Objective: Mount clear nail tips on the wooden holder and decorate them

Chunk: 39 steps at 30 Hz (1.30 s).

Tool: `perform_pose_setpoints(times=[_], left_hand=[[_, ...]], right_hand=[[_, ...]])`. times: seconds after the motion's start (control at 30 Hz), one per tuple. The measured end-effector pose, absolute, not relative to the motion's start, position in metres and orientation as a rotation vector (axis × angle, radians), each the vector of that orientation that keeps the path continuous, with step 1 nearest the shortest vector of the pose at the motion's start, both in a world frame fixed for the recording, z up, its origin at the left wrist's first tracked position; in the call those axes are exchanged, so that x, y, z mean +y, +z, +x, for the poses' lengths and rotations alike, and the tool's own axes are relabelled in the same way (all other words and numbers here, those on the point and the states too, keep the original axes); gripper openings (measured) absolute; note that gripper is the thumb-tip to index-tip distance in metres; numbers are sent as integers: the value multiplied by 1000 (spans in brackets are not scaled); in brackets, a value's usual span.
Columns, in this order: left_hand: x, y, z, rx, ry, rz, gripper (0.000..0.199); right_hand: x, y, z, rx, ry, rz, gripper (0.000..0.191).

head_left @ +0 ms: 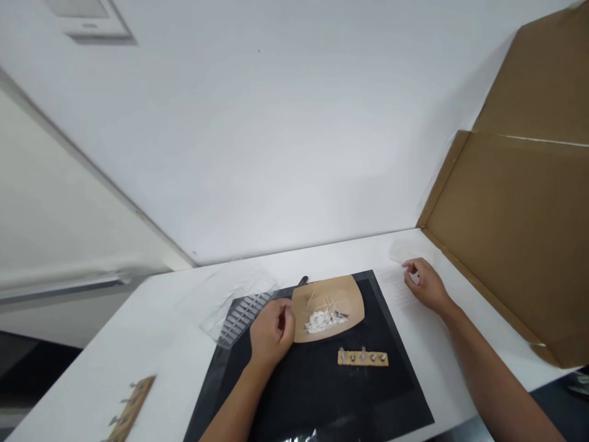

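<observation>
My left hand (272, 329) is closed, thumb against curled fingers, at the left edge of a tan shallow tray (354, 291). Whatever its fingers hold, if anything, is too small to tell. White bits and several thin sticks lie in that tray. Over the white table at the right, my right hand (426, 285) has thumb and fingers brought together in a pinch. Its fingertips are beside a faint clear plastic piece (402, 250); I cannot tell whether they touch it. Right of the left hand, a small wooden strip (367, 358) carries several little upright pegs, some with clear pieces on them.
A black mat (317, 390) covers the table's middle. On its left lie a clear compartmented tray (243, 318) and a thin plastic bag (218, 301). Another pegged wooden strip (131, 410) lies front left. A cardboard panel (519, 233) stands along the right side, a white wall (299, 135) behind.
</observation>
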<state>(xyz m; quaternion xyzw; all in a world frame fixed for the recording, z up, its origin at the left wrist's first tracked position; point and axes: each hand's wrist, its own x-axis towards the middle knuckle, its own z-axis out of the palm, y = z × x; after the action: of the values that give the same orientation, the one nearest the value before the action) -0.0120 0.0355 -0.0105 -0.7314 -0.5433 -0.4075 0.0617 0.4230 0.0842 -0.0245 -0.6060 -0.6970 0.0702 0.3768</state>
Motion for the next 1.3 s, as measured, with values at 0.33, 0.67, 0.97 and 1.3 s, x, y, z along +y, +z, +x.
perform_pose_setpoints(times=[0.33,0.67,0.97,1.3], left_hand=[[34,-7,-14,-1592,-1258,-2220,18],[37,-14,-16,-1523,-1258,-2278,20],[38,-17,-19,-1583,-1241,-2280,21],[38,-19,-16,-1616,-1257,-2299,21]], right_hand=[[80,-41,395,-2072,148,-1482,40],[91,-51,378,-2182,-65,-1633,47],[96,-44,374,-2233,-169,-1649,22],[93,-33,366,-2236,-345,-1637,26]])
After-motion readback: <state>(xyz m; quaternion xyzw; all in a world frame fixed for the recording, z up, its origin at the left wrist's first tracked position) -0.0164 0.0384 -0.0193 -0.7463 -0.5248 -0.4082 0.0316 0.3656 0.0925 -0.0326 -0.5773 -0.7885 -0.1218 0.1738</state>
